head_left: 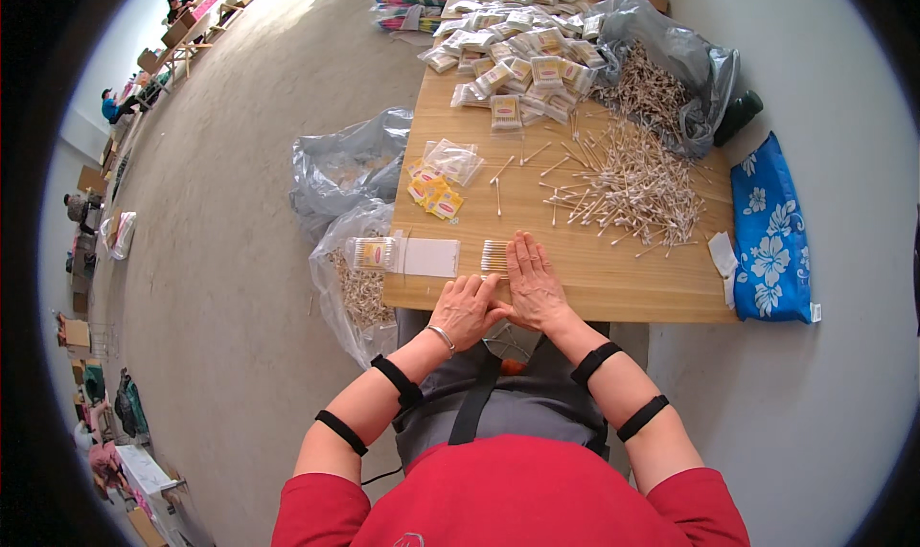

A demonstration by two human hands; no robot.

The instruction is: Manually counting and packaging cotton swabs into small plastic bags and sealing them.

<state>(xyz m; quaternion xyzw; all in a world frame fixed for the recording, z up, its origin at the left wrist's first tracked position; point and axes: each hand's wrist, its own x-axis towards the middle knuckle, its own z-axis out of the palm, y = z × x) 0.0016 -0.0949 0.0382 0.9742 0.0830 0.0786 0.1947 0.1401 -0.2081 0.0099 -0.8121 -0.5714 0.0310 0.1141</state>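
Note:
A neat row of cotton swabs (494, 258) lies side by side on the table near its front edge. My right hand (535, 284) rests flat along the row's right side, fingers stretched forward and held together. At the near ends of the swabs is my left hand (465, 309), its fingers loosely bent and its thumb by the right palm; nothing shows in its grasp. Left of the row lies a white card (431, 258), partly in or against a clear bag with a filled swab packet (374, 254). Whatever is under my palms is hidden.
Loose swabs (632, 188) spread across the table's right, spilling from a grey plastic bag (709, 63). Filled packets (522, 49) are heaped at the back. Yellow labels (436, 194) and empty clear bags (452, 160) lie left. A blue floral bag (770, 231) stands against the right wall.

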